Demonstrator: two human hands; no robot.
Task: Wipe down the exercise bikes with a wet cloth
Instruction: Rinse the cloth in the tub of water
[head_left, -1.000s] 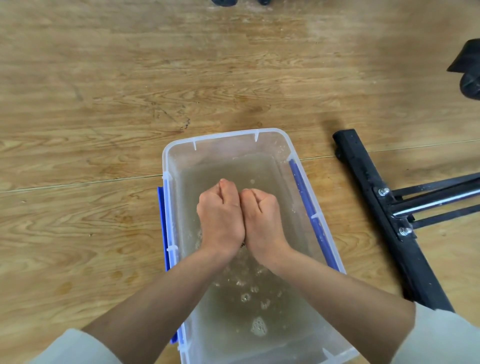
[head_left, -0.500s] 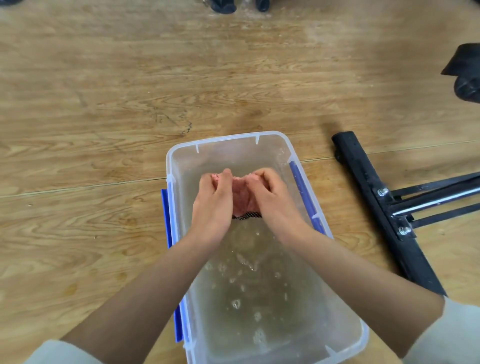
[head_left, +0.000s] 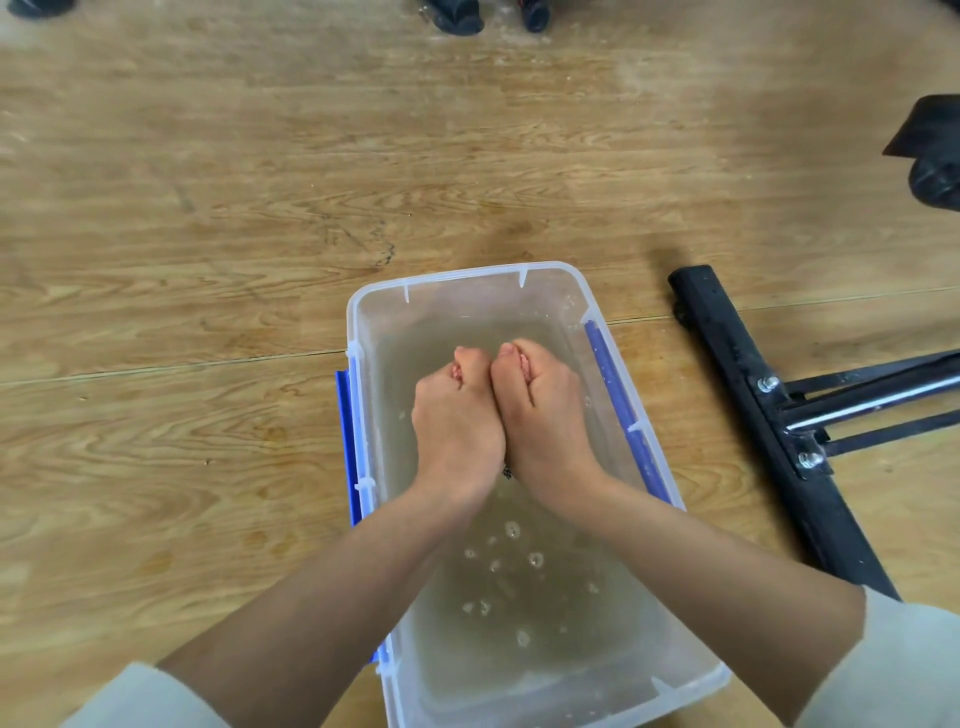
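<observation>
The left hand (head_left: 457, 415) and right hand (head_left: 545, 415) are pressed side by side above a clear plastic bin (head_left: 457, 275). The fingers (head_left: 470, 358) of both hands are curled tight and clamped on a pink cloth (head_left: 523, 358), which shows only as small patches between them. The bin stands on a wooden floor (head_left: 208, 208), holds cloudy water (head_left: 519, 597) with bubbles, and carries 2 blue latches (head_left: 345, 441). The black exercise bike base (head_left: 737, 374) lies on the floor just right of the bin.

Bright, even light, soft shadows, sharp focus, wide-angle bending at edges
</observation>
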